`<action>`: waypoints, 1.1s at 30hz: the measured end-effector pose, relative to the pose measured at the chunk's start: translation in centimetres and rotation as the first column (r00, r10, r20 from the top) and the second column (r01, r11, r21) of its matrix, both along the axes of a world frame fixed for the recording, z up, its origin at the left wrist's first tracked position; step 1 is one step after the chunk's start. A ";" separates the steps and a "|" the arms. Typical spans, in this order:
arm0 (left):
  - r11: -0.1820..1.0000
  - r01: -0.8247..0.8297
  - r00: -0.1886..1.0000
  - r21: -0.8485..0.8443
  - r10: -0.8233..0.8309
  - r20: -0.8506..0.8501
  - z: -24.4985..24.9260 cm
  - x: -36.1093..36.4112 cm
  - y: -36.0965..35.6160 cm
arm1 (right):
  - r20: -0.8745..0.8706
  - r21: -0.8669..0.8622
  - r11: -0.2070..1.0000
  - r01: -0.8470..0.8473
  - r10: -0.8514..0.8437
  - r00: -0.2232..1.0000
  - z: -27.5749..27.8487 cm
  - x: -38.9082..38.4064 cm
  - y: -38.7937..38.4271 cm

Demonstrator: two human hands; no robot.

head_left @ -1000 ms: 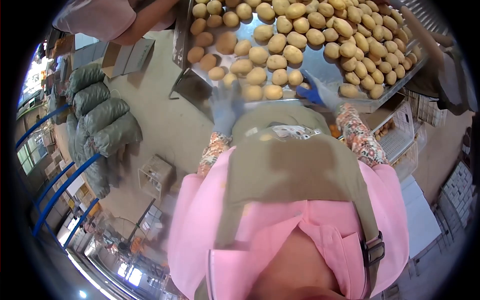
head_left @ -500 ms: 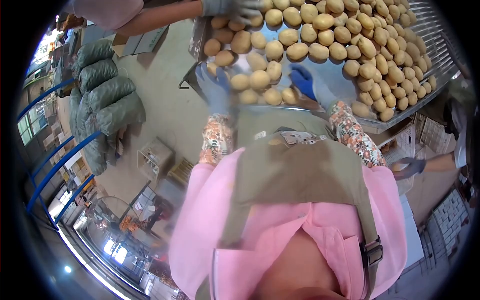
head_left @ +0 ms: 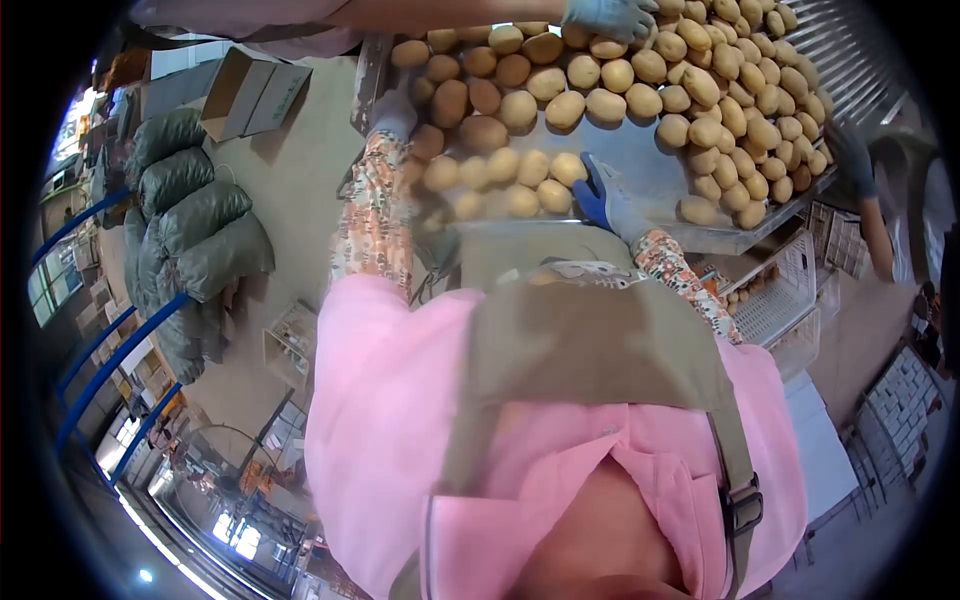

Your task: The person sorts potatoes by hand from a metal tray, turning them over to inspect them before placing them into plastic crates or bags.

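Note:
Many potatoes (head_left: 530,168) lie loose on a metal sorting table (head_left: 648,170), with a dense heap of potatoes (head_left: 735,110) toward its right side. At the table's left edge is my left hand (head_left: 393,112) in a grey glove, beside the brownish potatoes there. Its fingers are smeared by motion. My right hand (head_left: 614,203), in a grey and blue glove, is at the near edge with fingers stretched out, right at the end potato of the near row. No potato shows inside its grasp.
A co-worker's gloved hand (head_left: 610,16) reaches over the potatoes at the top. Another person's gloved hand (head_left: 851,158) is at the table's right end. Stuffed green sacks (head_left: 205,215) and an open cardboard box (head_left: 245,95) stand left; white plastic crates (head_left: 775,290) are below right.
My left hand has moved away from the near potatoes to the table's left edge. My right hand has shifted left against the near row. The co-worker's hand at the top has moved right.

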State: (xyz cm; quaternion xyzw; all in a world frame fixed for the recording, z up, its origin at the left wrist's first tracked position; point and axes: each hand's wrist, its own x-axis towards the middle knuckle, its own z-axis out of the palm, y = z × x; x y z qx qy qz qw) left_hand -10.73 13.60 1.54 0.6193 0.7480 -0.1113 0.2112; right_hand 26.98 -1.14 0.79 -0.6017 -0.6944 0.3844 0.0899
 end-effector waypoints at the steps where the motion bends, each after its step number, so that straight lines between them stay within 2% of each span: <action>1: 0.996 -0.085 0.990 0.021 0.082 0.117 -1.0 -0.6 -0.7 | -0.037 -0.016 1.000 0.005 -0.006 0.999 0.2 0.0 -0.1; 2: 0.984 -0.174 0.960 0.035 0.162 0.229 -2.0 -1.2 -1.5 | -0.043 -0.013 1.000 0.007 -0.007 0.999 0.7 0.1 -0.3; 4: 0.965 -0.100 0.994 0.242 0.088 0.061 -3.1 -1.2 -3.9 | -0.121 -0.118 0.993 0.033 -0.047 0.992 2.3 0.5 0.2; 5: 0.942 -0.041 0.998 0.333 0.026 0.050 -4.0 -1.6 -4.7 | -0.133 -0.115 0.993 0.024 -0.039 0.990 2.7 0.6 0.8; 6: 0.934 -0.027 0.998 0.357 0.005 0.061 -1.8 -0.4 -5.4 | -0.240 -0.308 0.948 0.075 -0.154 0.958 3.1 0.8 1.2; 7: 0.939 -0.076 0.985 0.336 0.018 0.172 -1.4 -0.4 -5.9 | -0.314 -0.496 0.863 0.094 -0.279 0.907 3.1 1.1 1.3; 8: 0.942 -0.124 0.959 0.313 0.033 0.283 -0.9 -0.2 -6.4 | -0.319 -0.498 0.863 0.079 -0.267 0.909 2.5 1.6 1.1; 9: 0.915 -0.203 0.932 0.349 0.071 0.355 0.9 1.1 -7.4 | -0.271 -0.278 0.959 0.061 -0.139 0.953 1.7 2.1 0.8; 10: 0.881 -0.278 0.898 0.382 0.098 0.428 3.3 2.9 -8.5 | -0.192 -0.040 0.999 0.020 -0.027 0.981 2.0 1.9 1.0; 11: 0.844 -0.203 0.905 0.497 -0.033 0.425 4.1 3.6 -9.0 | -0.171 -0.009 0.998 0.063 -0.063 0.983 2.4 1.6 0.8; 12: 0.786 -0.125 0.903 0.605 -0.163 0.398 4.8 4.4 -9.4 | -0.171 -0.005 0.998 0.066 -0.065 0.983 3.4 0.8 1.2; 14: 0.745 -0.137 0.833 0.652 -0.269 0.483 6.9 6.4 -10.3 | -0.439 -0.345 0.915 0.211 -0.356 0.825 5.5 -0.6 1.3; 15: 0.704 -0.131 0.836 0.698 -0.300 0.459 7.7 7.9 -10.7 | -0.433 -0.343 0.913 0.220 -0.361 0.826 6.6 -1.3 1.4; 16: 0.657 -0.125 0.838 0.743 -0.331 0.434 8.8 9.2 -11.0 | -0.540 -0.301 0.941 0.152 -0.300 0.786 7.8 -2.1 1.7; 17: 0.680 -0.109 0.820 0.726 -0.351 0.452 10.3 10.2 -11.3 | -0.640 -0.247 0.965 0.091 -0.232 0.733 8.7 -2.9 1.9; 18: 0.676 -0.106 0.813 0.730 -0.364 0.455 10.7 11.0 -11.6 | -0.636 -0.239 0.965 0.103 -0.236 0.734 9.3 -3.6 2.1; 20: 0.559 -0.034 0.838 0.828 -0.435 0.328 11.4 12.5 -12.0 | -0.894 -0.382 0.921 -0.078 -0.346 0.286 10.3 -4.9 2.4; 21: 0.556 -0.030 0.830 0.830 -0.450 0.331 11.9 13.2 -12.2 | -0.894 -0.376 0.925 -0.058 -0.345 0.285 10.5 -5.2 2.6; 22: 0.551 -0.025 0.817 0.834 -0.469 0.334 12.3 13.7 -12.5 | -0.895 -0.113 0.993 -0.027 -0.090 0.437 10.9 -5.5 2.9; 24: 0.564 0.026 0.813 0.825 -0.492 0.311 12.9 14.9 -12.9 | -0.792 0.161 0.987 -0.012 0.136 0.595 12.0 -5.6 3.0; 25: 0.566 0.052 0.799 0.823 -0.517 0.305 13.3 15.1 -13.0 | -0.952 -0.169 0.978 -0.119 -0.131 0.277 13.5 -5.7 2.9; 26: 0.562 0.064 0.776 0.825 -0.548 0.313 13.7 15.4 -13.3 | -0.895 -0.409 0.855 -0.319 -0.443 -0.041 15.1 -5.9 2.6; 27: 0.558 0.057 0.773 0.828 -0.549 0.317 14.5 15.9 -13.4 | -0.887 -0.461 0.879 -0.124 -0.458 0.056 16.6 -6.2 1.8; 28: 0.555 0.048 0.775 0.831 -0.546 0.320 14.9 16.4 -13.5 | -0.887 -0.462 0.882 -0.090 -0.459 0.050 16.6 -5.5 1.6; 30: 0.542 0.085 0.769 0.836 -0.569 0.291 14.6 16.8 -13.6 | -0.896 -0.444 0.874 -0.198 -0.438 0.075 16.3 -4.8 1.4; 31: 0.550 0.094 0.760 0.830 -0.578 0.297 14.5 16.9 -13.8 | -0.874 -0.475 0.852 -0.220 -0.486 0.008 16.9 -4.5 1.1; 32: 0.558 0.104 0.753 0.824 -0.585 0.302 14.5 16.9 -13.8 | -0.875 -0.473 0.855 -0.212 -0.484 0.000 16.8 -4.3 1.0; 33: 0.555 0.114 0.747 0.824 -0.594 0.297 14.6 17.1 -13.7 | -0.935 -0.322 0.942 -0.090 -0.302 0.188 16.5 -4.0 1.0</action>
